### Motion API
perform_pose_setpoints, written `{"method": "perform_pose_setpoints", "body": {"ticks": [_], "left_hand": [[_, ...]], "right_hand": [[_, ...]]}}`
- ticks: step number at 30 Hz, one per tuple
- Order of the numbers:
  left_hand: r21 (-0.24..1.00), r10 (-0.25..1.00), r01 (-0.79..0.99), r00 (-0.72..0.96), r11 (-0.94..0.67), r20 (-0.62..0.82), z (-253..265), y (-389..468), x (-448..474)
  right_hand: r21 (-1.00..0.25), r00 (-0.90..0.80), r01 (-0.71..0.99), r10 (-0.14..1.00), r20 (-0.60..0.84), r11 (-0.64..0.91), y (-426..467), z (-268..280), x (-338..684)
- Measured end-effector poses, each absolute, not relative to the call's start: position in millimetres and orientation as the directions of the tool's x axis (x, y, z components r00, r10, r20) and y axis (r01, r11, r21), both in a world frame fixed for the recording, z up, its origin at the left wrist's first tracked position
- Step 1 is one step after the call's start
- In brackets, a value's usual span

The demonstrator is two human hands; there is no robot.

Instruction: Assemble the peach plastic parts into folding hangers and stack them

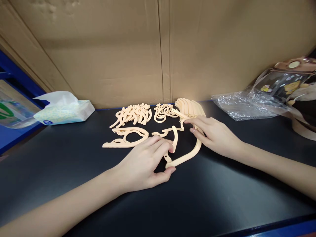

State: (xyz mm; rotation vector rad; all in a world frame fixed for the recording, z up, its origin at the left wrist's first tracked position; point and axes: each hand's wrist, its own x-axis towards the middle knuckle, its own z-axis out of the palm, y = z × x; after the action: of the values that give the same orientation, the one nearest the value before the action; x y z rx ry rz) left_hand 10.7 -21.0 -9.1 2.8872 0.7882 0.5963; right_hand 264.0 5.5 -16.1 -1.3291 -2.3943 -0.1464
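Note:
Both my hands hold a partly joined beige plastic folding hanger (189, 157) above the black table. My left hand (145, 161) is closed on its near end, the thumb by the tip of the long curved arm and the fingers bent over a short piece. With thumb and fingers pinched, my right hand (214, 133) grips its far side; the fingers hide part of it. Left of it lies a folded hanger (138, 144). Behind are a pile of short curved pieces (134, 113), a heap of hooks (160, 115) and a row of long curved arms (190, 107).
A tissue pack (66, 112) sits at the back left, beside a blue frame (22, 79). Clear plastic wrapping (256, 107) and a transparent bag (278, 80) are at the back right. Cardboard (111, 56) stands along the rear edge of the black table (209, 204).

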Motion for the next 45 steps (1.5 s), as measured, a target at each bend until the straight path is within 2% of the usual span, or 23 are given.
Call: {"method": "perform_pose_setpoints", "body": {"ticks": [12, 20, 26, 30, 34, 37, 40, 45], "left_hand": [[0.208, 0.464, 0.418, 0.832, -0.885, 0.304, -8, -22, 12], [0.173, 0.435, 0.4, 0.845, -0.9, 0.311, -10, -22, 10], [0.175, 0.501, 0.47, 0.801, -0.865, 0.328, -10, -21, 10], [0.094, 0.551, 0.565, 0.732, -0.819, 0.4, -13, -18, 10], [-0.07, 0.534, 0.642, 0.688, -0.763, 0.492, -14, -13, 8], [-0.147, 0.522, 0.666, 0.685, -0.731, 0.509, -13, -11, 7], [-0.158, 0.529, 0.681, 0.675, -0.715, 0.515, -12, -11, 7], [-0.107, 0.555, 0.712, 0.623, -0.694, 0.55, -11, -13, 7]], "right_hand": [[-0.127, -0.5, 0.802, 0.772, 0.392, 0.584, 4, -15, 261], [-0.147, -0.532, 0.773, 0.757, 0.38, 0.617, 5, -16, 263], [-0.132, -0.629, 0.704, 0.699, 0.339, 0.698, 5, -17, 264], [-0.067, -0.715, 0.641, 0.627, 0.309, 0.764, 2, -16, 262], [-0.052, -0.758, 0.589, 0.574, 0.31, 0.807, -1, -13, 260], [-0.062, -0.77, 0.567, 0.555, 0.313, 0.821, -2, -13, 259], [-0.074, -0.771, 0.558, 0.55, 0.322, 0.826, -3, -14, 259], [-0.088, -0.787, 0.5, 0.495, 0.369, 0.861, -5, -13, 259]]}}
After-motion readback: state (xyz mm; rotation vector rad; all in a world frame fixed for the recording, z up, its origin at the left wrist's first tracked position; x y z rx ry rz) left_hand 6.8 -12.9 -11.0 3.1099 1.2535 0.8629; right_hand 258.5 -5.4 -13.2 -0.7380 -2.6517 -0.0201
